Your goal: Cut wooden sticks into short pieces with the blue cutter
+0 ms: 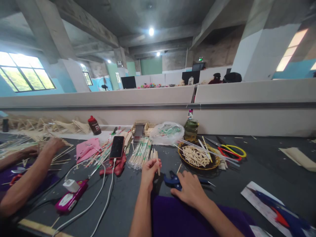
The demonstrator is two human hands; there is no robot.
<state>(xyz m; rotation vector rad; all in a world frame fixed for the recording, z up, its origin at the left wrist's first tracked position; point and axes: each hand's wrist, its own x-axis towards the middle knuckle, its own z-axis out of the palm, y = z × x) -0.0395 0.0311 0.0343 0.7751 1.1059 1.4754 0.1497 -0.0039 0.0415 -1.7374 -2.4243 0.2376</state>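
Note:
Several thin wooden sticks (154,156) stand roughly upright between the closed thumb and fingers of my left hand (149,169). My right hand (191,189) lies over a blue hand cutter (172,180), thumb on the near side and fingers curled across it; the palm hides part of the tool. A blue piece with a thin metal tip (208,183) sticks out to the right of that hand. One short stick (179,168) lies just beyond the cutter. Behind it, a round woven basket (181,157) holds many short cut sticks (195,155).
Purple cloth (172,217) lies before me. Scissors (230,151) sit right of the basket, a glass jar (191,129) behind it. Wrapped stick bundles (140,152), a phone (117,147) and a cabled power strip (71,197) are leftward. A co-worker's arm (32,179) reaches in at left.

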